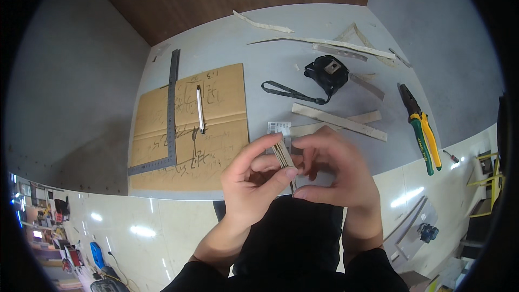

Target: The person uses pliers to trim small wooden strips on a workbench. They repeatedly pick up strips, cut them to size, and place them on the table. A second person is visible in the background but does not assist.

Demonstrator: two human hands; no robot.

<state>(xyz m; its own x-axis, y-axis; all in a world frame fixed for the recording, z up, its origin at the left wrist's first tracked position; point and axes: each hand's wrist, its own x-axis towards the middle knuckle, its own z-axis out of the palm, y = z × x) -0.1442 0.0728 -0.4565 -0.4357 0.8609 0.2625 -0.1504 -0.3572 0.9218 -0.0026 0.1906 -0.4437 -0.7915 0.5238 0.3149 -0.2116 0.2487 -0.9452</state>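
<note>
A small stack of cardboard pieces (pixel 283 156), seen edge-on with layered brown edges, is held up in front of my body at the table's near edge. My left hand (pixel 251 184) is closed on it, fingers along the far side and thumb pressing near its lower end. My right hand (pixel 338 170) curls in from the other side, its thumb at the stack's bottom tip and its bent fingers close to the stack's right face. Part of those fingers is blurred. Just behind the hands lies a white printed label (pixel 278 127), partly covered by them.
To the left, a steel square ruler (pixel 172 97) and a pen (pixel 200 111) lie on a marked cardboard sheet (pixel 227 157). A black tape measure (pixel 327 73), cardboard strips (pixel 338 120) and yellow-green pliers (pixel 419 130) lie to the right. Grey walls (pixel 86 86) flank the table.
</note>
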